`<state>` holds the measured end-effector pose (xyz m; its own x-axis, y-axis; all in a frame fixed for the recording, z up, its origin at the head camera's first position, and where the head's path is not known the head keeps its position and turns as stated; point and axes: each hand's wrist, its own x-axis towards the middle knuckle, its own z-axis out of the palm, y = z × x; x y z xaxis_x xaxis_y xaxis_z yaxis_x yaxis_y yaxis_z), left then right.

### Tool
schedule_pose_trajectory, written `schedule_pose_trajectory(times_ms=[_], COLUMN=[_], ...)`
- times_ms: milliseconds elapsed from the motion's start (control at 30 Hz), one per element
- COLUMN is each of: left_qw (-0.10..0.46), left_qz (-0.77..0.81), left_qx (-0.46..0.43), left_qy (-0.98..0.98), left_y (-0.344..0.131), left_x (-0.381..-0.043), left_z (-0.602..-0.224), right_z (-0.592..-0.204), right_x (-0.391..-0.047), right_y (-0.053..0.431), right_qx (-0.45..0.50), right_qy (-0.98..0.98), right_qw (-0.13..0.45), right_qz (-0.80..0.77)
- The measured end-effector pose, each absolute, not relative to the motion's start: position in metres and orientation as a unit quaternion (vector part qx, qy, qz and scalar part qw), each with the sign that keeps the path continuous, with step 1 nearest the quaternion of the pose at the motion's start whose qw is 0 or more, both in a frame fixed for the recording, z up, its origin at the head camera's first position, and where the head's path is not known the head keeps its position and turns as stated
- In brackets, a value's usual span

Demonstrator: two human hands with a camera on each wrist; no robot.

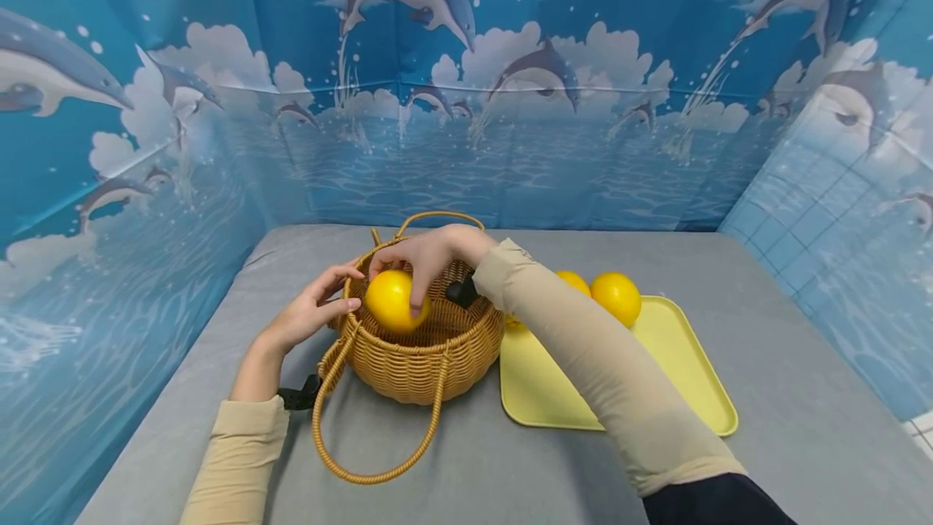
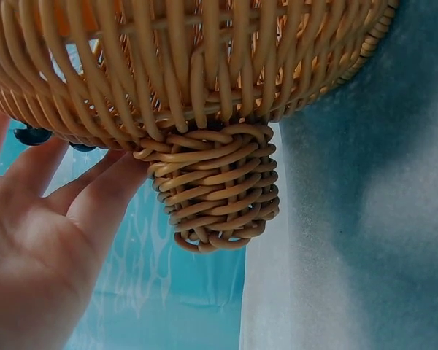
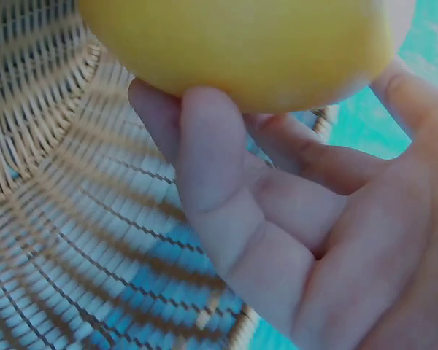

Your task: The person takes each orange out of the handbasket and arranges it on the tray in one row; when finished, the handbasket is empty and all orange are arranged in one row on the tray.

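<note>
My right hand point(image 1: 430, 259) holds a round yellow-orange fruit point(image 1: 392, 303) in the mouth of a brown wicker basket point(image 1: 419, 371), with fingers and thumb about its sides. In the right wrist view, fingertips press against the fruit point(image 3: 241, 44), with the basket's woven wall point(image 3: 124, 240) behind them. My left hand point(image 1: 309, 316) touches the basket's left rim, thumb and fingertips at the edge. The left wrist view has its fairly straight fingers point(image 2: 102, 197) against the wicker, beside a woven knob-like part point(image 2: 215, 186).
A pale yellow tray point(image 1: 674, 363) lies right of the basket, partly hidden under my right forearm. At its far end sit more yellow-orange fruits point(image 1: 616, 299). One basket handle point(image 1: 379, 478) hangs toward me; the other stands at the back. Grey cloth point(image 1: 466, 476) covers the table; dolphin-print curtains surround it.
</note>
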<state>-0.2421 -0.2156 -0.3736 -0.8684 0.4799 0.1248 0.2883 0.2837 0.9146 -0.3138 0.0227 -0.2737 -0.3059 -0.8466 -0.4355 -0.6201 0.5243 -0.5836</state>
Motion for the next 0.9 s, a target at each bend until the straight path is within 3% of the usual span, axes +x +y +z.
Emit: schedule_pose_trajectory(times_ms=[533,900], left_qw=[0.079,0.074], left_qz=[0.553,0.550], left_qx=[0.249,0.256], left_qy=[0.791,0.792], left_y=[-0.214,-0.214], left_x=[-0.242,-0.241], left_z=[-0.377,-0.375], right_z=[-0.229,-0.235], right_x=[-0.298,-0.274], right_y=[0.109,0.190], right_qx=[-0.502,-0.486], right_qy=[0.737,0.746], right_qw=[0.275,0.193], right_qz=[-0.359,-0.413])
